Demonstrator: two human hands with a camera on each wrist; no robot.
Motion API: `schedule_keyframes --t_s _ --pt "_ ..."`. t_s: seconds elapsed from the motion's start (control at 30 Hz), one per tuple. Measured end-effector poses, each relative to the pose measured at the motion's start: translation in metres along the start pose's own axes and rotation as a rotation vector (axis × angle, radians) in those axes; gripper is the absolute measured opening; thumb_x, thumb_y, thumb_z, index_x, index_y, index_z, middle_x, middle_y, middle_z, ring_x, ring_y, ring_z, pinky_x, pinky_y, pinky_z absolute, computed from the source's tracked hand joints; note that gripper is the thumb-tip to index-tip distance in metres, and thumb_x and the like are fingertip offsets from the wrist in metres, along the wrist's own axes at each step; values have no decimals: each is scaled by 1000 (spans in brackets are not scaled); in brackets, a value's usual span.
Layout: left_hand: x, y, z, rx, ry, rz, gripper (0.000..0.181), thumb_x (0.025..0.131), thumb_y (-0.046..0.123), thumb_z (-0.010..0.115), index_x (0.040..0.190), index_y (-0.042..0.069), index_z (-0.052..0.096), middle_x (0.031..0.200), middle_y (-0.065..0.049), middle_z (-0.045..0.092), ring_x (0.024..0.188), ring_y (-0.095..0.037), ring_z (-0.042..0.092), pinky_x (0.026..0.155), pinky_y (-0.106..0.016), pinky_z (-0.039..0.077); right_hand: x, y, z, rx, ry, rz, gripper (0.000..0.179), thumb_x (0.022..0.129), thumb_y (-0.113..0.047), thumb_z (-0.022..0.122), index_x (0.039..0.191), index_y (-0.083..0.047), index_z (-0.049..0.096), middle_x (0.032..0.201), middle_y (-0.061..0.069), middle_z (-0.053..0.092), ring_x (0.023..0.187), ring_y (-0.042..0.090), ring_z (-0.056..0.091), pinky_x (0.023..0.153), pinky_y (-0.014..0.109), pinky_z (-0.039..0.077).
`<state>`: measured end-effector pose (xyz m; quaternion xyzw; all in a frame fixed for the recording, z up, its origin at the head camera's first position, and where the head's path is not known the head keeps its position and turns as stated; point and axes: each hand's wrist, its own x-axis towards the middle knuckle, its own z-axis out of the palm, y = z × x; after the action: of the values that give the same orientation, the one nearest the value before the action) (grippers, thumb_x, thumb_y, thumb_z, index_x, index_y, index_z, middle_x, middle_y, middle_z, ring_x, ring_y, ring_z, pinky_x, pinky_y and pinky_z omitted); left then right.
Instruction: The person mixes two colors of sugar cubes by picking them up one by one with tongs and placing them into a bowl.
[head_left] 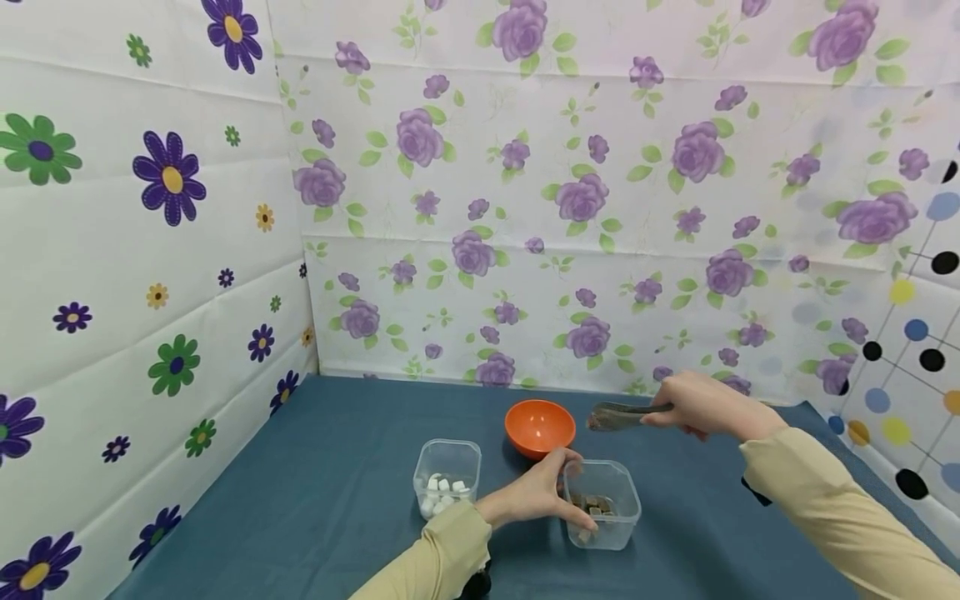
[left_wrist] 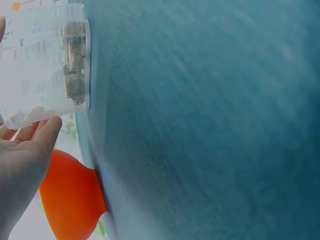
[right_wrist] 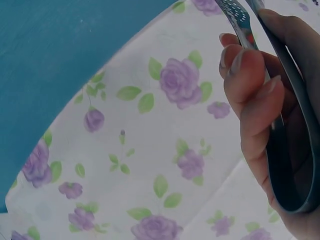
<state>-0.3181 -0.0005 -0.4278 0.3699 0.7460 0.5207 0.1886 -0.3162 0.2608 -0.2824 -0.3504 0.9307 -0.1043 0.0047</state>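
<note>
My left hand [head_left: 534,493] grips the left side of a clear plastic container [head_left: 627,510], thumb at its front and fingers at its back. Brown cubes [left_wrist: 75,65] lie on the bottom of that container. Raised above the table to the right, my right hand [head_left: 701,405] holds metal tongs [head_left: 618,416], with the thumb on one arm and fingers curled round the other. Their tips point left, to the right of the orange bowl [head_left: 538,427] in the head view. In the right wrist view the tongs' perforated end [right_wrist: 235,12] is partly cut off at the top.
A second clear container [head_left: 450,457] with white cubes [head_left: 442,493] stands left of my left hand. The bowl is behind and between the two containers. A blue cloth [head_left: 322,483] covers the table, and flowered sheets [head_left: 480,200] hang behind it and at the left.
</note>
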Motion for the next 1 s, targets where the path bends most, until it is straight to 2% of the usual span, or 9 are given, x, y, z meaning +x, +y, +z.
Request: schedule_keyframes --t_s 0.2,0.43,0.67,1.0 --pt "0 0 0 7 1 -17 66 80 16 70 132 8 31 136 -6 31 119 -11 38 88 -30 39 23 3 11 3 -2 13 29 87 -26 62 58 -24 60 39 -9 42 30 7 40 45 23 44" --pt "2 2 1 8 -8 -20 67 81 17 70 133 7 30 135 -6 32 119 -15 38 87 -29 40 43 5 22 0 -23 34 33 86 -23 63 53 -21 58 38 -7 43 30 10 42 41 24 43" --pt "1 2 1 21 -11 -30 67 80 18 71 133 8 31 133 -5 34 117 -15 39 85 -30 41 49 3 28 14 -64 77 28 85 -21 64 57 -20 62 38 -3 45 30 11 44 38 25 42" --pt "2 0 -1 5 -14 -42 67 80 17 71 133 10 30 135 -2 32 118 -10 38 87 -30 40 50 -2 28 -9 -61 86 25 84 -21 66 59 -19 63 39 -3 46 31 12 45 36 25 41"
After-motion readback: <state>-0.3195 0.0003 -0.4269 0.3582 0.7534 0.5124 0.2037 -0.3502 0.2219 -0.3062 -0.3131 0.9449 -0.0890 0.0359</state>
